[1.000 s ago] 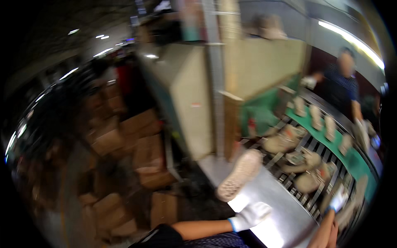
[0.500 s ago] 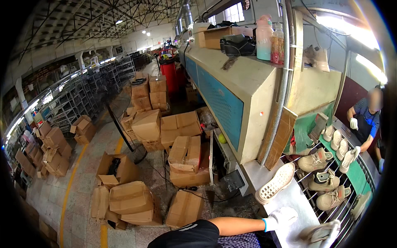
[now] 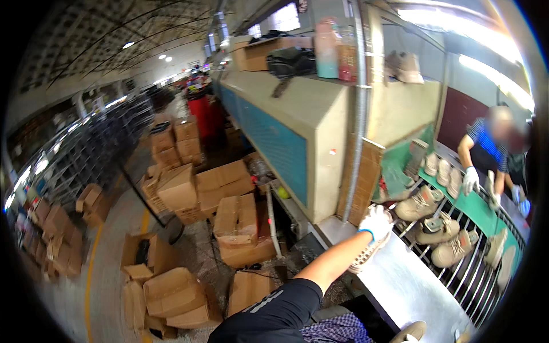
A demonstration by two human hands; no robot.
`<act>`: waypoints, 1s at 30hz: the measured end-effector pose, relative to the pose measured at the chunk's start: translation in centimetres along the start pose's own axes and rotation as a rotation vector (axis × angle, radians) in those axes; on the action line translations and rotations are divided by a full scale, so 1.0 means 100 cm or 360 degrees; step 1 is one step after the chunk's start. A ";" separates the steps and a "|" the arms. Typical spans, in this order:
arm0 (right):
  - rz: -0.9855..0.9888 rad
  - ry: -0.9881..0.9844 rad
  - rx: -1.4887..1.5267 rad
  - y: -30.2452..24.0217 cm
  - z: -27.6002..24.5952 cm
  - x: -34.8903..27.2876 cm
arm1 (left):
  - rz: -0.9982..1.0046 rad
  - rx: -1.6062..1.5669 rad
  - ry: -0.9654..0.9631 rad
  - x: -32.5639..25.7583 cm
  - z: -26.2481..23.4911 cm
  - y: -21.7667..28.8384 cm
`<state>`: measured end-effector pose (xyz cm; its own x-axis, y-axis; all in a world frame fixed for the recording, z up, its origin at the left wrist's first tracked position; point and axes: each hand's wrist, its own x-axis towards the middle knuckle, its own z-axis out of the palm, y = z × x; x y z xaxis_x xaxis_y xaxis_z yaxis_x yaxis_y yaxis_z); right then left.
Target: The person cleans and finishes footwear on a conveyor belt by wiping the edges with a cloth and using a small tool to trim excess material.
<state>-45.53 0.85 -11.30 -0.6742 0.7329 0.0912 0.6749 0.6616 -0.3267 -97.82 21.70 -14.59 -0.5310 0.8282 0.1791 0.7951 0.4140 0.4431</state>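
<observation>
My left hand (image 3: 377, 223), in a white glove with a blue cuff, is on the upper part of a cream shoe sole (image 3: 363, 256). Its fingers are closed over the sole, hiding that end. The sole lies at the left edge of the metal table (image 3: 406, 277). A beige shoe (image 3: 410, 331) shows in part at the lower edge of the picture. My right hand cannot be made out; only a small pale patch shows below that shoe.
Several beige shoes (image 3: 453, 249) rest on a metal rack (image 3: 457, 280), beside a green belt (image 3: 477, 214) with more soles. Across it, a person in white gloves (image 3: 470, 182) works. A large machine (image 3: 329, 143) stands ahead; cardboard boxes (image 3: 237, 220) crowd the floor at left.
My left hand has moved up and forward from the bare tabletop onto the sole. The blurred shoe at lower right has left its place. The view has shifted to the right.
</observation>
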 end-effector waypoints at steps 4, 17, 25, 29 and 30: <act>0.0462 0.0830 0.0602 -0.068 -0.006 -0.045 | 0.0155 -0.0152 -0.0486 0.000 0.007 0.072; 0.1489 0.0789 0.3455 0.008 0.042 -0.077 | 0.1223 -0.1310 -0.1052 -0.164 -0.042 0.167; 0.1418 0.0554 0.3885 -0.003 0.082 -0.115 | 0.1043 -0.1441 -0.1148 -0.314 0.007 0.170; 0.1568 0.0739 0.3246 -0.033 0.103 -0.122 | 0.1196 -0.1854 -0.1311 -0.315 0.000 0.175; 0.1537 0.0729 0.3190 -0.035 0.107 -0.127 | 0.1206 -0.1858 -0.1370 -0.313 0.000 0.178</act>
<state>-42.49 -12.48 -21.41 -0.1508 0.8011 -0.5793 -0.6127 -0.5356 -0.5812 -67.05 3.13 -12.32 0.4829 0.8168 0.3157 -0.0691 -0.3238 0.9436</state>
